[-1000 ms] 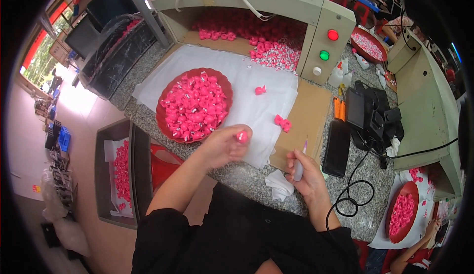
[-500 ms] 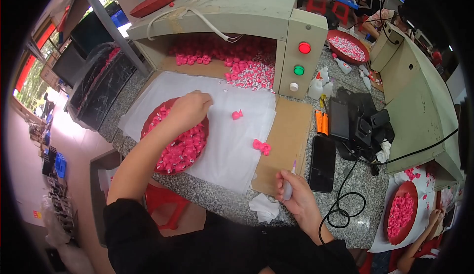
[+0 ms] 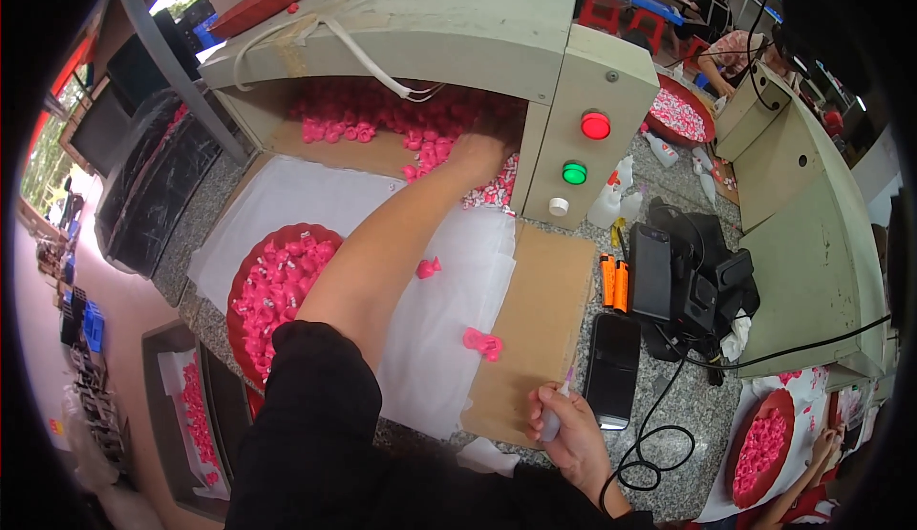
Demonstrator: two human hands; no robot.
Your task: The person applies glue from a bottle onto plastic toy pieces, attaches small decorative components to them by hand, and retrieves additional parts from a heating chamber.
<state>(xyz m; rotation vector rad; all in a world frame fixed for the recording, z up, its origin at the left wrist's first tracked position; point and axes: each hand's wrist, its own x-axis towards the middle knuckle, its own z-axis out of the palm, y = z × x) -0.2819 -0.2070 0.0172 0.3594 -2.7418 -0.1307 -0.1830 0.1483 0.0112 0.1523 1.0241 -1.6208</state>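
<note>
My left hand (image 3: 482, 154) reaches into the opening of a beige metal box (image 3: 382, 29), over a heap of small pink pieces; its fingers are lost in the shadow. Next to that wrist lie many small white-and-pink parts (image 3: 495, 191). My right hand (image 3: 573, 430) is closed round a small squeeze bottle (image 3: 551, 423) with a thin purple tip pointing up. Left of my left forearm sits a red tray (image 3: 241, 286) filled with pink pieces. A single pink piece (image 3: 429, 267) rests on the white paper (image 3: 444, 353). Another pink bow-shaped piece (image 3: 482, 344) lies where paper meets cardboard.
Right of the cardboard (image 3: 544, 310) lie two orange tubes (image 3: 614, 282), a black phone (image 3: 612, 368), black devices (image 3: 702, 258) and a looped cable (image 3: 659, 473). White bottles (image 3: 607, 205) stand beside the box's lit buttons. At far right, another person's hands work near a red tray (image 3: 734, 468).
My left hand has moved from above the red tray into the box's opening. My right hand still holds the squeeze bottle. The whole view has shifted, and the phone screen's lower edge now glows.
</note>
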